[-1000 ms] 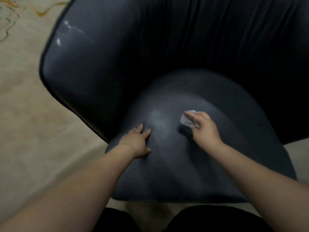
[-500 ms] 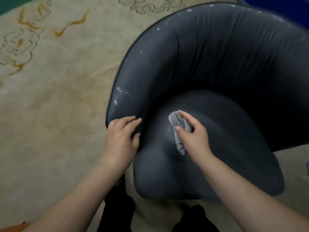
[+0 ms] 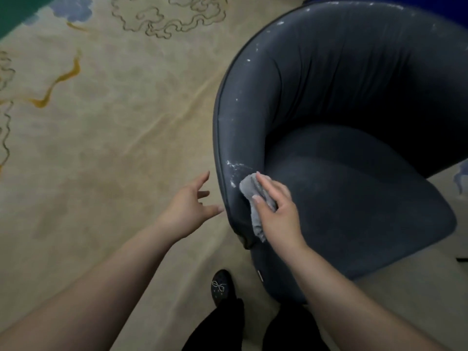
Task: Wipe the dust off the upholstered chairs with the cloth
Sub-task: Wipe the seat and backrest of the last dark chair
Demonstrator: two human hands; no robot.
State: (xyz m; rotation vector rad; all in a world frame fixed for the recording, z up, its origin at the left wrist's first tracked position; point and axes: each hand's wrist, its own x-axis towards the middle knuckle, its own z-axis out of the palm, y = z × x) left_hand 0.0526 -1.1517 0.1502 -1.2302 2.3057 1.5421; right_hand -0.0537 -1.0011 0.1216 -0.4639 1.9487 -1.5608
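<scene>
Cloth (image 3: 255,198) sits bunched under my right hand (image 3: 276,214), fingers curled over its top and pinching it against the near end of the armchair's (image 3: 354,122) left armrest, a loose tail hanging down below the palm. I hold it flat to the fabric so the wad drags across the surface rather than skimming it. Just beyond the cloth's upper edge lies a patch of white dust streaks (image 3: 235,168) on the armrest, so I judge that patch is the target of this stroke. More white flecks dot the rim higher up and along the top of the backrest; the job looks far from finished. My left hand (image 3: 190,206) hangs released, fingers spread, just beside the outer face of the armrest and not touching it, probably poised to steady the chair. The armchair stands on a beige patterned carpet (image 3: 101,122), and my dark shoe (image 3: 221,287) is planted near its base
</scene>
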